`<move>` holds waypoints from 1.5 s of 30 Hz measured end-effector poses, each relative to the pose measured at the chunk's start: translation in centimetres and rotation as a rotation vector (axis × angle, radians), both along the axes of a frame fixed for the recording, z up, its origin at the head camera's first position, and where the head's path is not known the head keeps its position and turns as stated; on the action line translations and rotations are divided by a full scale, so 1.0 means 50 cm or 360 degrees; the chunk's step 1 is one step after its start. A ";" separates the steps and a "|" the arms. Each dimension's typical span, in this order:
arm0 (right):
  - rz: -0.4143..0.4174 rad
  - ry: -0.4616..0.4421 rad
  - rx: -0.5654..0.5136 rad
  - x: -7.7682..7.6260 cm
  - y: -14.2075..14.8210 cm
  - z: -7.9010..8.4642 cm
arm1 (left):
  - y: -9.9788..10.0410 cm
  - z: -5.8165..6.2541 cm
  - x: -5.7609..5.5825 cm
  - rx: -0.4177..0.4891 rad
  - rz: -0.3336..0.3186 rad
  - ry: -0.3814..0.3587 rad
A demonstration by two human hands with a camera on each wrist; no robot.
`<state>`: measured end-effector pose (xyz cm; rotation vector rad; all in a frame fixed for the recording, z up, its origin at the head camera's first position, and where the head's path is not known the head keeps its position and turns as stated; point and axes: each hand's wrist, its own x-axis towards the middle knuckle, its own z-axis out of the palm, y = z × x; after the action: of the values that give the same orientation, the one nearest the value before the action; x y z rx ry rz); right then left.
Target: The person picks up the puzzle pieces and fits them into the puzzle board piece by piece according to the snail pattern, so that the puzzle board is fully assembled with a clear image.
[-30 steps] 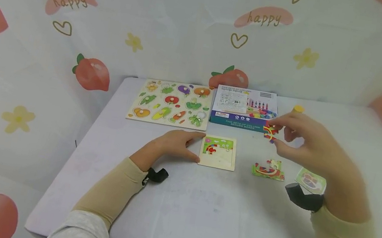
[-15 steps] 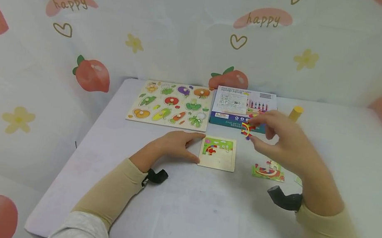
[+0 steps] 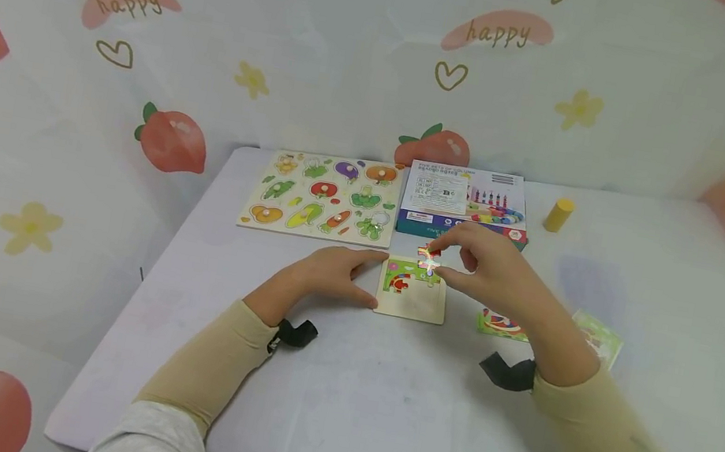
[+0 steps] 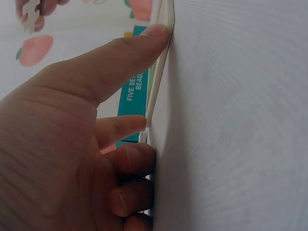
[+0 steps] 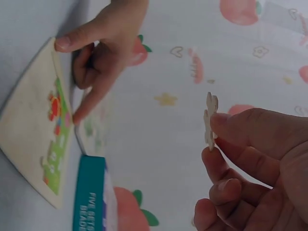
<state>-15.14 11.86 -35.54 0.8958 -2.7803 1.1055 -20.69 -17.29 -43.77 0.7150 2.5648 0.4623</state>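
My right hand (image 3: 488, 269) pinches a jigsaw piece (image 3: 428, 256) between thumb and finger, held above the top right part of a small square wooden puzzle board (image 3: 409, 311). Seen edge-on in the right wrist view, the jigsaw piece (image 5: 210, 120) is pale, thin and knobbed. The board has a green strip along its top and a red piece at upper left; its lower part is bare wood. My left hand (image 3: 333, 273) holds the board's left side, thumb at the near corner and index finger at the far one. Its other fingers are curled in the left wrist view.
Behind the board lie a vegetable peg puzzle (image 3: 320, 195) and a beaded-column toy box (image 3: 467, 203). A yellow cylinder (image 3: 559, 215) stands right of the box. Joined jigsaw pieces (image 3: 500, 325) lie right of the board, partly hidden by my right arm, with a green picture card (image 3: 606, 339) beyond.
My right hand has moved left with the jigsaw piece, from beside the toy box to over the puzzle board. The yellow cylinder is uncovered. My left hand has stayed at the board.
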 end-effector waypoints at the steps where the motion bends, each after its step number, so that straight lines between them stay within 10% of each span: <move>1: -0.0001 -0.0020 0.0005 -0.003 -0.003 -0.005 | 0.000 0.000 0.000 0.0000 0.0001 0.0001; 23: -0.0059 -0.0544 0.0180 -0.052 -0.043 -0.098 | -0.001 0.002 -0.003 -0.0012 -0.0013 0.0002; 45: 0.0049 -0.0305 0.0429 -0.061 -0.061 -0.149 | 0.002 0.005 0.000 -0.0019 -0.0006 -0.0001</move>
<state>-18.19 8.79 -42.99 0.8996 -3.1400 0.8763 -20.69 -17.19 -43.53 0.7151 2.5631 0.4456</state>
